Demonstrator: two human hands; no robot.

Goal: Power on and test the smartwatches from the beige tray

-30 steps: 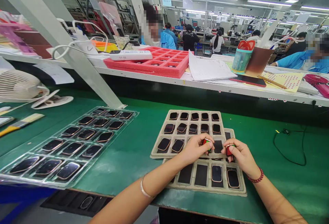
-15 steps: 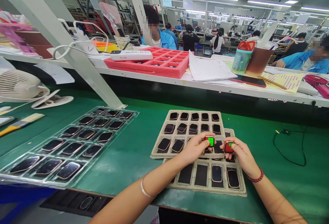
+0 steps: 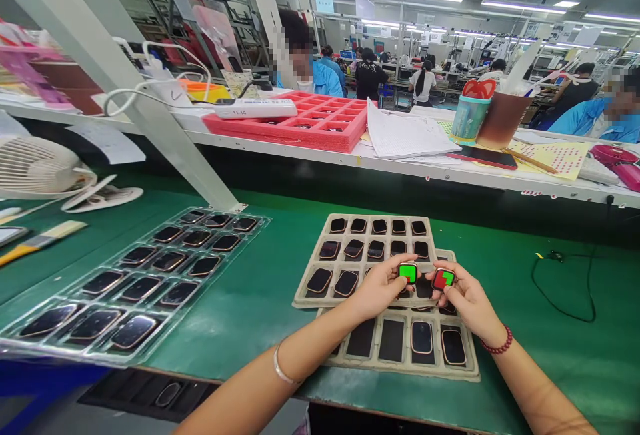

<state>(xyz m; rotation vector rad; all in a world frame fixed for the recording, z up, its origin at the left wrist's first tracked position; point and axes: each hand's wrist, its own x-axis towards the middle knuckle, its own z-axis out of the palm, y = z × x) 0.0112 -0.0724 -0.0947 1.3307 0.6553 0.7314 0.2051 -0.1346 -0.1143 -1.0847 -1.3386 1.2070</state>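
Observation:
My left hand (image 3: pixel 383 286) grips a smartwatch body (image 3: pixel 407 272) whose lit screen is nearly all green with a little red at the bottom. Close by on the right, my right hand (image 3: pixel 463 292) holds a second smartwatch body (image 3: pixel 443 279), its screen part red and part green. Each thumb lies at its own screen's lower edge. Both watches are above a grey moulded tray (image 3: pixel 313 300) filled with rows of dark-screened watch bodies. Beneath it, offset toward me, sits another moulded tray (image 3: pixel 400 370) with two watches (image 3: pixel 421 338) in its front row and bare dark pockets beside them.
A clear plastic tray (image 3: pixel 197 283) of dark watches lies on the left of the green bench. Further left are a brush (image 3: pixel 45 240) and a white fan (image 3: pixel 40 165). A thin black cable (image 3: pixel 593 292) curls at right. The shelf holds a red foam tray (image 3: pixel 345 140) and papers.
The left watch's screen has gone from part red to almost fully green. Green has spread on the right watch, which has tilted and shifted slightly left, its thumb now lower on the screen.

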